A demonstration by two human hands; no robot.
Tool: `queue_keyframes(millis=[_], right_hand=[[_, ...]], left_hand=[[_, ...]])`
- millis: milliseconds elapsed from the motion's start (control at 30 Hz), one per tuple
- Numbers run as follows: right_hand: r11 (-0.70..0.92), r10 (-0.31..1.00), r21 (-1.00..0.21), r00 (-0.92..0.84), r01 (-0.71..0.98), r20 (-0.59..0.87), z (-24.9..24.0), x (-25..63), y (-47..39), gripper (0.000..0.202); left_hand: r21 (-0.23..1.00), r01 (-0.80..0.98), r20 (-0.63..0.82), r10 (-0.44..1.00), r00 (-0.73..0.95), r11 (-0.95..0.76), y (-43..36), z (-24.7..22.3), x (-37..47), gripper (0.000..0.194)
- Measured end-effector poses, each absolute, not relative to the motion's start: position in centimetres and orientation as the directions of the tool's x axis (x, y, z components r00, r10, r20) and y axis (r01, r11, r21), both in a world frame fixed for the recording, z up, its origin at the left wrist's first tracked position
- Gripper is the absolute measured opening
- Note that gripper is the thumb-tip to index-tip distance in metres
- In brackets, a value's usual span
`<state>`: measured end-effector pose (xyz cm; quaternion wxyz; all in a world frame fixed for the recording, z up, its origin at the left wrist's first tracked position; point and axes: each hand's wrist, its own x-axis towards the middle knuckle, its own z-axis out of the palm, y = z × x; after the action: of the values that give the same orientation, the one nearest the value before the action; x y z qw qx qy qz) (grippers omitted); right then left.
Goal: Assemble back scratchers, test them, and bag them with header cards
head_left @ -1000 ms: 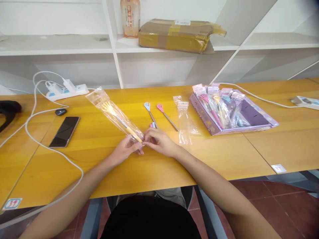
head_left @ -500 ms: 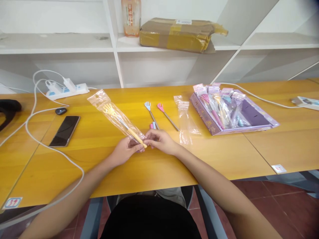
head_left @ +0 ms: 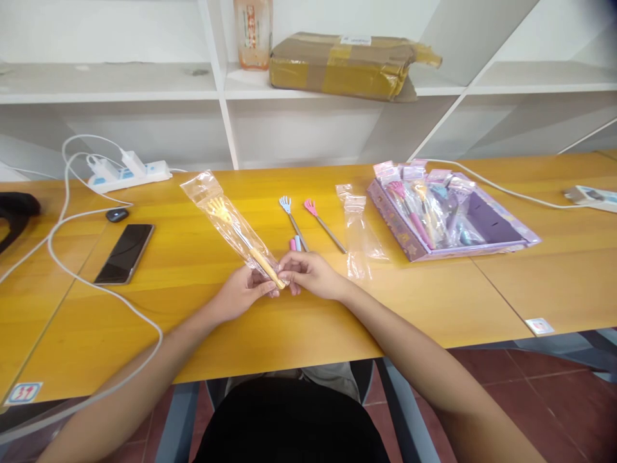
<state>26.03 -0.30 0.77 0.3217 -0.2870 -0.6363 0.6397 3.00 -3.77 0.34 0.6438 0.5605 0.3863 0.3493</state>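
Note:
Between my two hands is a yellow back scratcher point(head_left: 263, 262) with a hand-shaped head, lying inside a clear plastic bag point(head_left: 197, 186). My left hand point(head_left: 243, 289) is closed around the handle end from below, the thumb along it. The fingers of my right hand point(head_left: 308, 273) pinch the bag's lower end near the handle tip. Just beyond lie a blue back scratcher point(head_left: 293, 218) and a pink back scratcher point(head_left: 324, 225) on the table. Their handles, pink and blue, are partly hidden behind my right hand. Flat clear bags point(head_left: 357, 238) lie to the right.
A purple box point(head_left: 409, 247) holds several bagged back scratchers at the right. On the left are a phone point(head_left: 125, 254), a small black object point(head_left: 117, 215), a power strip point(head_left: 154, 173) and a looping white cable point(head_left: 120, 302). A taped carton point(head_left: 313, 67) and a bottle point(head_left: 253, 35) occupy the shelf.
The bagged yellow back scratcher has tilted a little more upright, its head end shifting slightly right. Both hands keep their hold, nearly in place.

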Motion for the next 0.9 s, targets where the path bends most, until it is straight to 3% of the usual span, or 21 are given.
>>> queue_keyframes(millis=[133, 267, 367, 533, 633, 700, 800, 833, 900], right_hand=[[-0.112, 0.672, -0.992, -0.740, -0.058, -0.033, 1.2, 26.7, -0.3, 0.042], [-0.296, 0.325, -0.951, -0.926, 0.093, -0.192, 2.1, 27.2, -0.9, 0.046], [-0.335, 0.102, -0.916, -0.958, 0.221, -0.268, 2.5, 27.1, -1.6, 0.047], [-0.320, 0.003, -0.882, -0.930, 0.347, -0.367, 2.4, 26.9, -1.8, 0.048], [-0.258, 0.053, -0.882, -0.906, 0.394, -0.420, 2.5, 27.1, -1.5, 0.047], [-0.166, 0.191, -0.921, -0.904, 0.354, -0.382, 2.4, 27.1, -1.3, 0.041], [0.218, 0.604, -0.934, -0.791, 0.281, -0.097, 1.7, 26.9, -0.9, 0.027], [0.386, 0.700, -0.866, -0.712, 0.318, 0.051, 1.4, 26.8, -0.7, 0.024], [0.617, 0.744, -0.645, -0.602, 0.451, 0.291, 0.9, 26.7, -0.3, 0.021]], left_hand=[[0.997, -0.021, -0.057, 0.914, 0.403, 0.072, -4.2, 0.8, 3.1, 0.038], [0.992, -0.126, 0.020, 0.994, 0.110, -0.006, -3.4, 1.4, 2.5, 0.025], [0.967, -0.251, 0.013, 0.995, -0.104, -0.038, -2.2, 1.8, 1.9, 0.022], [0.977, -0.211, -0.028, 0.976, -0.217, -0.018, -0.9, 1.5, 1.2, 0.019], [0.989, -0.146, -0.045, 0.973, -0.226, 0.012, -0.8, 0.7, 1.0, 0.020], [0.992, -0.127, -0.044, 0.975, -0.219, 0.017, -0.9, 0.3, 1.0, 0.023], [0.996, -0.086, -0.035, 0.982, -0.184, 0.020, -1.0, -0.1, 1.0, 0.031], [0.998, -0.067, -0.031, 0.986, -0.167, 0.020, -1.1, -0.2, 1.0, 0.034], [1.000, -0.027, -0.019, 0.990, -0.140, 0.016, -1.2, -0.3, 1.1, 0.041]])
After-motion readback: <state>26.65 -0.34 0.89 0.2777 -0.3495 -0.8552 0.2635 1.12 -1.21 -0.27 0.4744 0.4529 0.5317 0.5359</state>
